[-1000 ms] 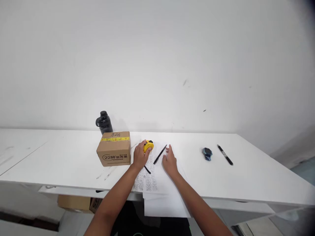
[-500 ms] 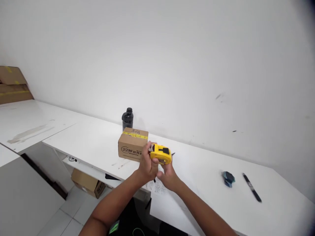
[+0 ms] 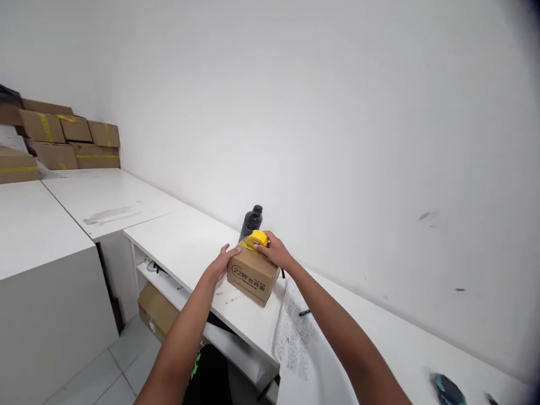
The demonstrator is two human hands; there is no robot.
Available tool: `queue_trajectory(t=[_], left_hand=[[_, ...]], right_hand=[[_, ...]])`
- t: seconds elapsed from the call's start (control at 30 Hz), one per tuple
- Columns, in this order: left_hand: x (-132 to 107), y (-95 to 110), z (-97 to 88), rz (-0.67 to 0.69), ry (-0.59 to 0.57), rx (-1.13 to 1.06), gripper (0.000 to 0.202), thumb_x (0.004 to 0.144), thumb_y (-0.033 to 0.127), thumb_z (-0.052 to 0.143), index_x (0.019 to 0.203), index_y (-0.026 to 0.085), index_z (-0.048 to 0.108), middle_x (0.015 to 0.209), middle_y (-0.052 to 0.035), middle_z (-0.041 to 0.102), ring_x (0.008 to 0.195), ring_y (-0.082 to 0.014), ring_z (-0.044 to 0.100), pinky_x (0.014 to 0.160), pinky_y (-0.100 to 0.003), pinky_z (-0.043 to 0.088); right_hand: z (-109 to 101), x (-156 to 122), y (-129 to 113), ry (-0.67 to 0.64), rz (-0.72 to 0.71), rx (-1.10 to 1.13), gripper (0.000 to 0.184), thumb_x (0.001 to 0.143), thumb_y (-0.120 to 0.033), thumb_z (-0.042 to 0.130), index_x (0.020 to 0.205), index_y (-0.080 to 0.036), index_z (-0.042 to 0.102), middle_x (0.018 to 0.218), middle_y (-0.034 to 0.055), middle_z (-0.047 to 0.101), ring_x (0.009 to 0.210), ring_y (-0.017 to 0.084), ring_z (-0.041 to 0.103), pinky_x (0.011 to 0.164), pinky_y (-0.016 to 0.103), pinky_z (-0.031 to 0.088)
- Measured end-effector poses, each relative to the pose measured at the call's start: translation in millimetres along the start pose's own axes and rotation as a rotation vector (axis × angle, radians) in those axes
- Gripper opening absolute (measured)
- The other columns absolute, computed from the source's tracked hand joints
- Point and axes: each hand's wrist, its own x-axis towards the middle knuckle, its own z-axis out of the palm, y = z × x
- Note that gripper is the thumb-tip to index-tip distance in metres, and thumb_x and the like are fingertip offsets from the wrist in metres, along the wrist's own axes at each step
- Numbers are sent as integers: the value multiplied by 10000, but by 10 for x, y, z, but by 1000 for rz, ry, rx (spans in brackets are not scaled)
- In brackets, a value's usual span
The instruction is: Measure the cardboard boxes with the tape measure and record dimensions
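Note:
A small cardboard box with printed text and a strip of yellow tape stands on the white table. My left hand grips the box's left top corner, fingers curled over the edge. My right hand holds a yellow tape measure on the top of the box. A black bottle stands just behind the box against the wall.
A printed sheet of paper with a black pen lies to the right of the box. A dark blue object lies at the far right. Stacked cardboard boxes sit far left; another box is under the table.
The view swung left. The tape measure was lifted off the paper, passed from my left hand to my right, and now rests on the box top; my left hand took hold of the box.

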Motion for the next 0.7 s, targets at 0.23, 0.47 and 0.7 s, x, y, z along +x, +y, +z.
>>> queue_trajectory(t=[0.23, 0.47, 0.7], left_hand=[[42, -41, 118, -113, -63, -30, 1108, 666, 489, 768, 1509, 188, 115, 1251, -185, 593, 985, -256, 670, 825, -366, 530], [-2, -127, 362, 163, 114, 21, 808, 781, 340, 662, 1459, 220, 239, 1395, -166, 521, 1068, -214, 640, 896, -341, 503], [-55, -115, 504, 387, 142, 140, 528, 847, 255, 508, 1365, 215, 416, 1331, -112, 604, 1094, -183, 625, 940, -334, 479]], right_hand=[[174, 104, -113, -65, -41, -322, 574, 870, -399, 546, 1418, -280, 421, 1187, 78, 648, 994, 243, 616, 835, 357, 453], [13, 57, -264, -133, -24, -582, 485, 916, -392, 481, 1393, -305, 462, 1117, 89, 676, 946, 267, 627, 725, 318, 423], [-267, -280, -359, -167, 22, -690, 447, 895, -374, 522, 1339, -327, 516, 1058, 68, 695, 887, 255, 629, 643, 287, 386]])
